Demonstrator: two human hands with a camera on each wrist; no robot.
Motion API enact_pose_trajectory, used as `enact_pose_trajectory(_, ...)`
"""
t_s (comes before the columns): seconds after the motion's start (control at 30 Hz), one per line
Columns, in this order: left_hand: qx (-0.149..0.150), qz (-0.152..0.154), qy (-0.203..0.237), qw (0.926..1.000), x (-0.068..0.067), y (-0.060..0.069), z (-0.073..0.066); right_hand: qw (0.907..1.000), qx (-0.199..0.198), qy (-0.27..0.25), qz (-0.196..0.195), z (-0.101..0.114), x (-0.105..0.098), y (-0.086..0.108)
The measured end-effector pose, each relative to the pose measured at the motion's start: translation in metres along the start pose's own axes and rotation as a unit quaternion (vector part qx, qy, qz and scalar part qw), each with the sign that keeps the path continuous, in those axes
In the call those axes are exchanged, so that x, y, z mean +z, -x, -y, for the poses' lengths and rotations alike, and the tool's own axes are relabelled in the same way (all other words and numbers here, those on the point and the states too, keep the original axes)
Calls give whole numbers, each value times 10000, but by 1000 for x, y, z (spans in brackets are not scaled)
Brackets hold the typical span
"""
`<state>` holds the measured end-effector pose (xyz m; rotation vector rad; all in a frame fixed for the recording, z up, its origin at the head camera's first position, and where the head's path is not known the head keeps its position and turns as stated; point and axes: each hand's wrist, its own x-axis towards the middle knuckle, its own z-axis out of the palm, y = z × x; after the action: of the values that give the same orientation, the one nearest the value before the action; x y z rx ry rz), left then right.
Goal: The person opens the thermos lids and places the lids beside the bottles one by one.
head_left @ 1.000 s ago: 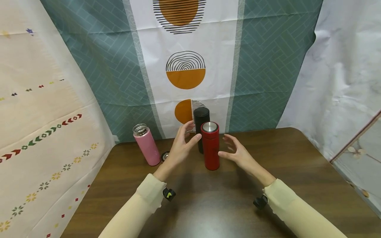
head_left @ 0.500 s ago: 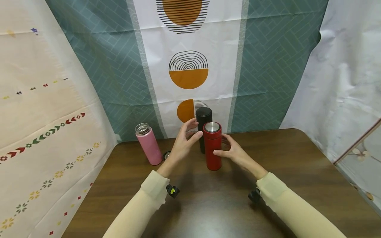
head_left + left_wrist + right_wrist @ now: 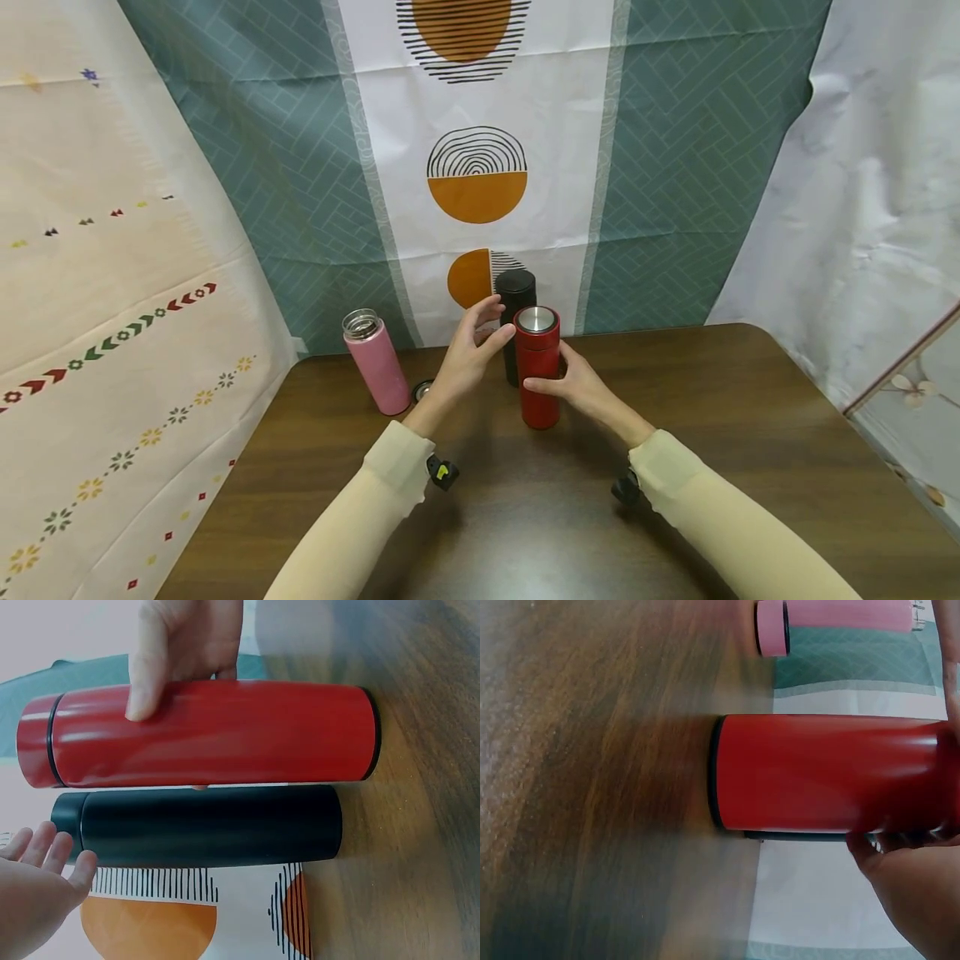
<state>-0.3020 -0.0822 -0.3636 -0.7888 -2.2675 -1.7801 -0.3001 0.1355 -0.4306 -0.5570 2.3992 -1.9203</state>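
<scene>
A red thermos with a steel-topped lid stands upright on the table. My right hand grips its body from the right, thumb across the front and fingers round behind. A fingertip shows past the far side in the left wrist view. My left hand hovers just left of the lid, fingers spread and loosely bent, holding nothing. Behind the red thermos stands a black thermos, partly hidden in the head view. In the right wrist view the red body rests on its black base.
To the left stands an open pink thermos, its mouth uncovered. Its pink cap sits beside it, mostly behind my left wrist in the head view. The brown wooden table meets patterned cloth at the back.
My right hand has moved left from beside the red thermos and closed round its body. The left hand stays near the lid. The whole head view has shifted slightly.
</scene>
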Motion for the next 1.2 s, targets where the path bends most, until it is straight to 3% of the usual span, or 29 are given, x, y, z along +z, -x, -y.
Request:
enact_pose_trajectory(0.17, -26, 3, 29, 10000, -1, 0, 0, 9995, -69, 283, -149, -1, 1, -3)
enact_pose_trajectory(0.4, 77, 111, 145, 9998, -6, 1, -7, 9997, -79, 219, -112, 5, 2, 4)
enact_pose_trajectory(0.6, 236, 785, 93, 9966, -17, 11, -17, 9995, -134, 255, 98, 16, 8, 18)
enact_pose_trajectory(0.77, 382, 1397, 23, 9895, -25, 21, -23, 9980, -167, 323, 525, 21, 14, 30)
enact_pose_trajectory(0.97, 247, 1948, -1, 9805, -31, 31, -28, 9958, -132, 297, 861, 18, 20, 42)
enact_pose_trajectory(1.2, 122, 2364, 41, 9716, -32, 37, -30, 9936, -168, 108, 1114, 14, 23, 53)
